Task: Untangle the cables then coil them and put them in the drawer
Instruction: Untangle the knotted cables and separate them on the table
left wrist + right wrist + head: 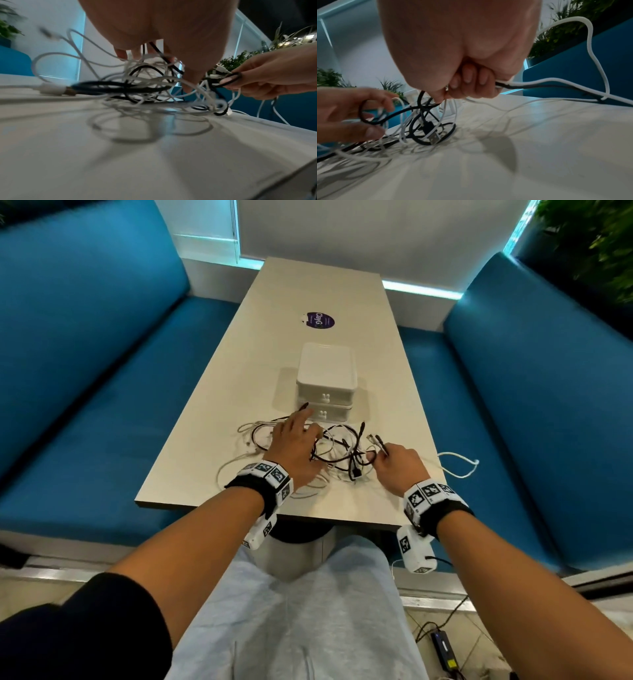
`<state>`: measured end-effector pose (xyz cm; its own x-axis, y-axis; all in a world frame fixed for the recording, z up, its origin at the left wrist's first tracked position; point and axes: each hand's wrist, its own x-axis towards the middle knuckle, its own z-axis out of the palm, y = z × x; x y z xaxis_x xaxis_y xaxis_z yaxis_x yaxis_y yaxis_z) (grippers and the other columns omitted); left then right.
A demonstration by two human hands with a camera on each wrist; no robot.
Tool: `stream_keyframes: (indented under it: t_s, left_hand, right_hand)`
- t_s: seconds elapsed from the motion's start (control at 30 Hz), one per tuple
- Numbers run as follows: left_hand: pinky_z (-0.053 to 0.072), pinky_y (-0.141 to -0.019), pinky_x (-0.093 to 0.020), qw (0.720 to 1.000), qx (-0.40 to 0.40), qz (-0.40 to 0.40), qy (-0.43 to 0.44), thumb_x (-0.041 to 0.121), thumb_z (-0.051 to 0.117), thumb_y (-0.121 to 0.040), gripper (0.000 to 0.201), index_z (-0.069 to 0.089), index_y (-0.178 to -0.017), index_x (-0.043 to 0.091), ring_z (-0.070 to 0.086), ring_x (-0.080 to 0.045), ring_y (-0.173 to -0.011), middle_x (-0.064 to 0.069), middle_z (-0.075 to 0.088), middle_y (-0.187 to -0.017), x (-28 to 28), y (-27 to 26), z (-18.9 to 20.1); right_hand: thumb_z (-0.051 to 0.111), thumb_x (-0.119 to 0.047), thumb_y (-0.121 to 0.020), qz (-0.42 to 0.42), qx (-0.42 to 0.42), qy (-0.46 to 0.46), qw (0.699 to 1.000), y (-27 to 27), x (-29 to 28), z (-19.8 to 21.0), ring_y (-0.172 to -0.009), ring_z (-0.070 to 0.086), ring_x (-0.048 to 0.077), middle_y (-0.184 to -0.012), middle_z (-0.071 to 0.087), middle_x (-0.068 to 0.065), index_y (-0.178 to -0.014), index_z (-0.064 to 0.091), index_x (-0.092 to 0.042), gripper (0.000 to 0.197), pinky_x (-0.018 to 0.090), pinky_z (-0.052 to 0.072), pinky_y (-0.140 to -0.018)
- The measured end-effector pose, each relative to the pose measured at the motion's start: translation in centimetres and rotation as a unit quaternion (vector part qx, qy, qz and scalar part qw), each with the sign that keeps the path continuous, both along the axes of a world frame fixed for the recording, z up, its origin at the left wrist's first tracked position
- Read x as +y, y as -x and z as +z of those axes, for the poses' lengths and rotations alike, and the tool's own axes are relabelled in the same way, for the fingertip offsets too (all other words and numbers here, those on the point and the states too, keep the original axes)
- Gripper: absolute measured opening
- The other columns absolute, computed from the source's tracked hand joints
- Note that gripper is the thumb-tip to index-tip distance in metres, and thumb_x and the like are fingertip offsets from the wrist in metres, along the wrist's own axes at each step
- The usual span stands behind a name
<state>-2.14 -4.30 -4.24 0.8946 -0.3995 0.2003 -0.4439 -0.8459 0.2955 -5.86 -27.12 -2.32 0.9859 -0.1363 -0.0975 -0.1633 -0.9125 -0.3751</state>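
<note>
A tangle of black and white cables (342, 453) lies on the pale table (342, 508) in front of a white two-drawer unit (325, 392), whose drawers are both closed. My left hand (294, 440) rests on the left of the tangle with its fingers spread among the loops (145, 81). My right hand (397, 463) grips a white and a black cable (513, 84), and two plug ends (376, 440) stick up from it. A black USB plug (434, 139) dangles just below. Near my left hand's thumb (371, 131) hangs a black loop (363, 116).
One white cable loop (459, 467) hangs over the table's right edge. A purple sticker (320, 320) lies behind the drawer unit. Blue benches (102, 405) flank the table on both sides. A black power adapter (445, 648) lies on the floor at the right.
</note>
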Motion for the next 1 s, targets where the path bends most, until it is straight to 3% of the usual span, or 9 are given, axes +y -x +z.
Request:
stream_keyframes:
  t_s: [0.1, 0.2, 0.27, 0.37, 0.53, 0.6, 0.77, 0.9, 1.0]
  left_hand:
    - [0.017, -0.115, -0.052, 0.999, -0.041, -0.007, 0.035, 0.044, 0.068, -0.068, 0.057, 0.051, -0.119, 0.023, 0.014, -0.028, -0.144, -0.003, 0.018, -0.154, -1.0, 0.8, 0.8]
    - [0.015, -0.115, -0.051, 0.993, -0.110, 0.013, 0.043, 0.034, 0.062, -0.062, 0.050, 0.052, -0.109, 0.023, 0.012, -0.027, -0.145, -0.003, 0.027, -0.150, -1.4, 1.2, 1.8]
    - [0.017, -0.114, -0.049, 0.990, -0.130, -0.004, 0.048, 0.029, 0.058, -0.066, 0.041, 0.052, -0.105, 0.021, 0.021, -0.025, -0.143, -0.003, 0.036, -0.145, -2.0, 1.3, 2.1]
    - [0.018, -0.114, -0.044, 0.994, -0.086, -0.052, 0.035, 0.032, 0.051, -0.083, 0.033, 0.053, -0.114, 0.023, 0.039, -0.017, -0.131, 0.004, 0.050, -0.132, -3.4, 1.3, 1.7]
    - [0.016, -0.110, -0.048, 0.996, -0.068, -0.017, -0.054, 0.045, 0.054, -0.091, 0.032, 0.055, -0.121, 0.034, 0.040, -0.018, -0.127, 0.008, 0.057, -0.124, -4.0, 0.8, 0.9]
    - [0.014, -0.110, -0.048, 0.996, -0.065, -0.015, -0.054, 0.038, 0.056, -0.091, 0.028, 0.053, -0.118, 0.034, 0.041, -0.017, -0.127, 0.010, 0.061, -0.120, -4.0, 0.7, 1.0]
    - [0.016, -0.109, -0.042, 0.998, 0.000, 0.015, 0.055, 0.027, 0.062, -0.085, 0.023, 0.046, -0.102, 0.030, 0.048, -0.015, -0.111, 0.013, 0.060, -0.096, -3.7, 0.3, 0.7]
    - [0.020, -0.098, -0.032, 0.991, 0.067, 0.022, 0.117, 0.022, 0.061, -0.088, 0.014, 0.050, -0.096, 0.027, 0.048, -0.018, -0.102, 0.010, 0.060, -0.091, -4.0, 0.0, 1.4]
    - [0.039, -0.089, -0.031, 0.964, 0.135, 0.025, 0.229, 0.019, 0.061, -0.088, 0.013, 0.060, -0.094, 0.030, 0.059, -0.014, -0.092, 0.012, 0.066, -0.088, -3.8, -0.3, 2.2]
  right_hand:
    - [0.045, -0.040, -0.098, -0.003, -0.013, -0.015, 1.000, 0.0, 0.6, -0.4, -0.089, 0.058, 0.040, -0.096, 0.065, 0.021, -0.088, 0.053, -0.011, 0.031, 0.033, 0.036, -0.066]
    - [0.046, -0.040, -0.098, -0.011, -0.023, -0.044, 0.999, 0.1, 0.7, -0.7, -0.079, 0.052, 0.035, -0.094, 0.064, 0.019, -0.088, 0.051, -0.013, 0.029, 0.033, 0.036, -0.065]
    - [0.046, -0.038, -0.098, -0.009, -0.030, -0.051, 0.998, 0.1, 0.8, -0.8, -0.074, 0.048, 0.031, -0.092, 0.064, 0.018, -0.088, 0.051, -0.013, 0.027, 0.033, 0.035, -0.064]
    - [0.046, -0.035, -0.098, 0.004, -0.053, -0.070, 0.996, 0.2, 1.2, -0.7, -0.075, 0.051, 0.034, -0.088, 0.064, 0.018, -0.092, 0.054, -0.010, 0.027, 0.034, 0.036, -0.063]
    - [0.047, -0.030, -0.100, 0.054, -0.080, -0.075, 0.992, 0.6, 1.2, -0.5, -0.071, 0.056, 0.036, -0.080, 0.065, 0.017, -0.093, 0.051, -0.011, 0.020, 0.034, 0.036, -0.060]
    - [0.046, -0.030, -0.100, 0.065, -0.075, -0.065, 0.993, 0.7, 1.1, -0.6, -0.070, 0.055, 0.036, -0.080, 0.065, 0.018, -0.096, 0.052, -0.009, 0.023, 0.036, 0.040, -0.059]
    - [0.043, -0.033, -0.101, 0.065, -0.061, -0.046, 0.995, 0.5, 0.7, -0.7, -0.065, 0.050, 0.032, -0.080, 0.064, 0.018, -0.096, 0.049, -0.011, 0.023, 0.034, 0.035, -0.059]
    - [0.042, -0.035, -0.101, 0.064, -0.067, -0.045, 0.995, 0.1, 0.6, -0.4, -0.066, 0.052, 0.034, -0.079, 0.062, 0.017, -0.095, 0.046, -0.014, 0.023, 0.034, 0.036, -0.058]
    - [0.042, -0.036, -0.101, 0.059, -0.074, -0.047, 0.994, 0.2, 0.7, -0.2, -0.066, 0.054, 0.036, -0.079, 0.061, 0.017, -0.098, 0.047, -0.012, 0.025, 0.036, 0.039, -0.057]
